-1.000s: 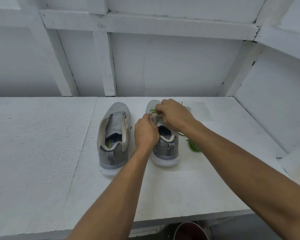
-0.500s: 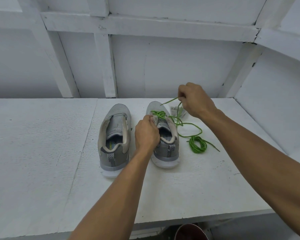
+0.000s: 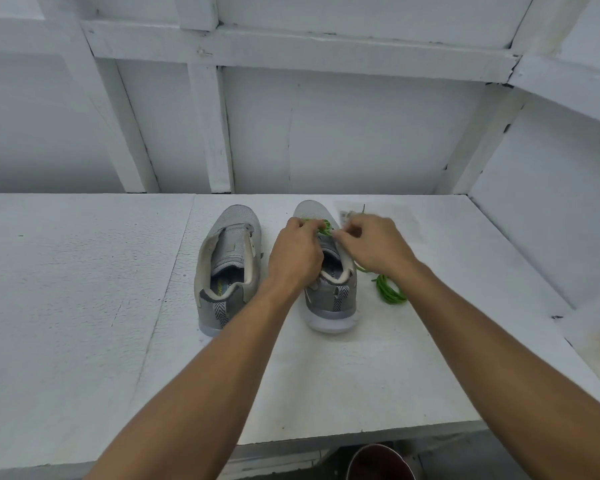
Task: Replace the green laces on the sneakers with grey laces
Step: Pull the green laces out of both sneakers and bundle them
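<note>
- Green lace [image 3: 322,228] is still threaded through the front eyelets of the right sneaker [image 3: 330,299]. Its loose end trails off to a coil [image 3: 390,291] on the table [image 3: 84,306], just right of that shoe.
- Left hand [image 3: 293,256]: fingers [image 3: 300,226] curled tight, pinching the lace above the tongue.
- Right hand [image 3: 374,247]: fingers [image 3: 343,236] curled narrow on the same lace from the other side, though they are motion-blurred.
- Half a second ago the right hand was raised towards the back wall, drawing lace out. It has since dropped back to the eyelets, and the left hand has slid forward from the collar.
- The lace bunches between the two sets of fingertips, touching both.
- The left sneaker [image 3: 230,261] stands unlaced alongside.
</note>
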{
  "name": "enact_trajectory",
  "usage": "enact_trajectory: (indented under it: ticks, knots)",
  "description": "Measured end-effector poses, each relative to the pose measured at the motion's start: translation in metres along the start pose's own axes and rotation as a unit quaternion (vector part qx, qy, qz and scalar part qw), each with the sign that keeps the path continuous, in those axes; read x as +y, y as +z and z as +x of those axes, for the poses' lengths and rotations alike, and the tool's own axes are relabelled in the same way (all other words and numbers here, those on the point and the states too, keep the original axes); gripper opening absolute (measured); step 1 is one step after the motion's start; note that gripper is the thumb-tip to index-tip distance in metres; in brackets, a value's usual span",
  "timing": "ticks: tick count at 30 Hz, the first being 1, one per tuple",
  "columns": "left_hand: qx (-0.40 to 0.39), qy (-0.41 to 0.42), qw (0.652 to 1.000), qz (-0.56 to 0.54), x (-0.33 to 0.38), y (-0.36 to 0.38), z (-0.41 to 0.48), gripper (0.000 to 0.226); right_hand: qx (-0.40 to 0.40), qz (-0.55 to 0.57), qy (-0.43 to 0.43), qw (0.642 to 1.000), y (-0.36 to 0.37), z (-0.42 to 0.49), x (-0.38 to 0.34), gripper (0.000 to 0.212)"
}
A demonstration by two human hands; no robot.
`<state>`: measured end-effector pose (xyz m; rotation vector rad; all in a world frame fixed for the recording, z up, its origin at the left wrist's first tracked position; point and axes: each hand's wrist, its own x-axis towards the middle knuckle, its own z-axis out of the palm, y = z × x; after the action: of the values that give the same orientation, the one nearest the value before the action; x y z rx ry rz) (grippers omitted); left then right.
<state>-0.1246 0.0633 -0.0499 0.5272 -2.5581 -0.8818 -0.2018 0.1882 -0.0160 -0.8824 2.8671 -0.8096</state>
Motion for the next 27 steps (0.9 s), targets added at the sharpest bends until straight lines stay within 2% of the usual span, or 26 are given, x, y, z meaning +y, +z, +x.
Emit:
enact_trajectory:
  ticks: [4, 8, 16, 19, 22, 25, 27]
  knots:
    - [-0.036, 0.018, 0.998, 0.056, 0.005, -0.003, 0.011, 0.037, 0.018, 0.029, 0.000, 0.999, 0.014, -0.011, 0.004, 0.035]
    - [-0.078, 0.028, 0.990, 0.113, 0.012, -0.003, 0.023, 0.034, 0.051, 0.130, 0.029, 0.990, 0.026, -0.016, 0.008, 0.041]
    - [-0.056, 0.111, 0.967, 0.222, 0.024, -0.013, 0.043, 0.021, 0.081, 0.193, 0.080, 0.975, 0.039, -0.020, 0.010, 0.042]
    - [-0.014, 0.019, 0.966, 0.257, 0.015, -0.037, 0.057, 0.021, 0.093, 0.192, 0.083, 0.973, 0.039, -0.022, 0.008, 0.044]
    - [-0.092, -0.070, 0.958, 0.264, 0.005, -0.051, 0.063, 0.008, 0.104, 0.190, 0.080, 0.973, 0.040, -0.022, 0.008, 0.046]
    - [-0.081, 0.003, 0.985, 0.154, 0.014, -0.044, 0.065, 0.028, 0.108, 0.195, 0.078, 0.972, 0.041, -0.022, 0.009, 0.045]
    - [-0.100, 0.078, 0.983, 0.132, 0.023, -0.038, 0.060, 0.032, 0.108, 0.198, 0.072, 0.972, 0.041, -0.022, 0.009, 0.044]
